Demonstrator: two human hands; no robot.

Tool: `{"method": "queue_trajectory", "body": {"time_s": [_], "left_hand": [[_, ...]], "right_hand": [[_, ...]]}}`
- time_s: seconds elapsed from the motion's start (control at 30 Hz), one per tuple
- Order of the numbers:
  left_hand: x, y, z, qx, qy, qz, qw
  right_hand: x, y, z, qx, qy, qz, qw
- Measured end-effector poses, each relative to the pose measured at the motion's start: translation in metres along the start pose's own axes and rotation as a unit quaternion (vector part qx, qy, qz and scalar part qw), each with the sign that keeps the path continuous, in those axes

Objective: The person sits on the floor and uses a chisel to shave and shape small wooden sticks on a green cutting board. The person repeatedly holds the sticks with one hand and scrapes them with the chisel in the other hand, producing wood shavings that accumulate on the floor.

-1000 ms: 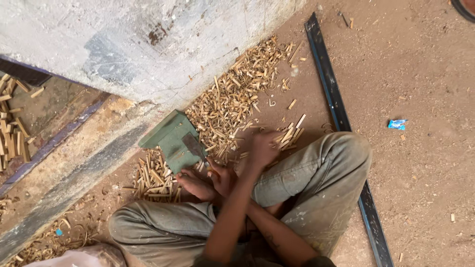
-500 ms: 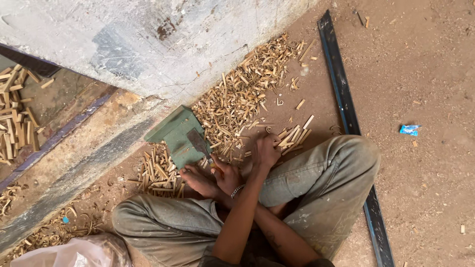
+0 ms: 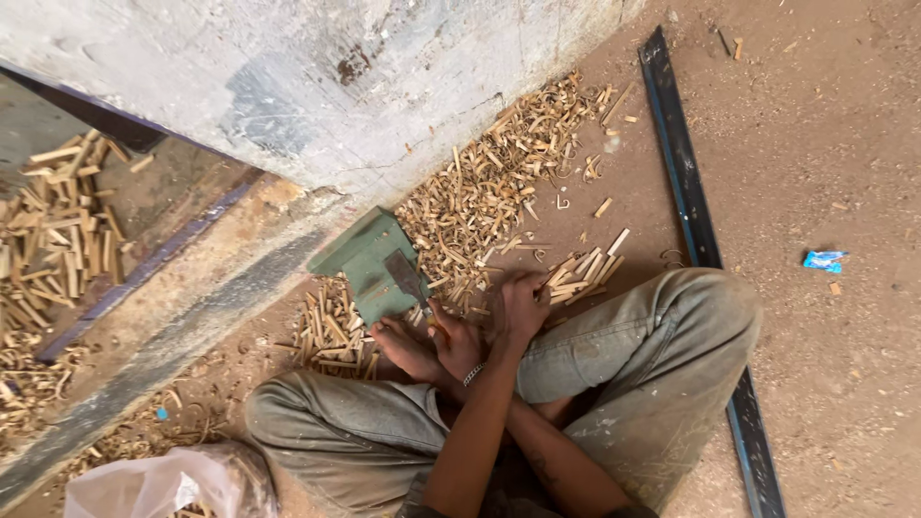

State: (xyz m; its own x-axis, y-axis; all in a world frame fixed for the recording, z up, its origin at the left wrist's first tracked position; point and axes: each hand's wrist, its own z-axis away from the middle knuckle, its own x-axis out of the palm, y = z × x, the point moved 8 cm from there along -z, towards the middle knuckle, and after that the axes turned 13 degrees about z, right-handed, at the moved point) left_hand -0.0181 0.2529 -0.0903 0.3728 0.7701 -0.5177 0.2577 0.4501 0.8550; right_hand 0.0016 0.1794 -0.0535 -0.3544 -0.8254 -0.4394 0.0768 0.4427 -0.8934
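Person sits cross-legged on dirt floor (image 3: 825, 144), arms crossed. Right hand (image 3: 459, 345) fingers closed around handle of knife (image 3: 408, 276); blade lies over green block (image 3: 369, 264). Left hand (image 3: 523, 305) reaches across to right, pressing down on small wood sticks (image 3: 580, 273); cannot tell if fingers closed. Big pile of wood chips (image 3: 499, 182) far side, by grey wall (image 3: 288, 77). Dark metal bar (image 3: 686, 211) at right. White bag (image 3: 153, 484) near left.
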Motion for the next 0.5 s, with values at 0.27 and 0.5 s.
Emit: {"method": "queue_trajectory", "body": {"time_s": [0.27,0.5], "left_hand": [[-0.059,-0.014,0.013,-0.124,0.135,0.298,0.937],[-0.265,-0.075,0.013,-0.067,0.333,0.237,0.91]], "right_hand": [[0.017,0.015,0.012,0.001,-0.019,-0.004,1.0],[0.028,0.051,0.019,0.145,-0.137,-0.145,0.969]]}}
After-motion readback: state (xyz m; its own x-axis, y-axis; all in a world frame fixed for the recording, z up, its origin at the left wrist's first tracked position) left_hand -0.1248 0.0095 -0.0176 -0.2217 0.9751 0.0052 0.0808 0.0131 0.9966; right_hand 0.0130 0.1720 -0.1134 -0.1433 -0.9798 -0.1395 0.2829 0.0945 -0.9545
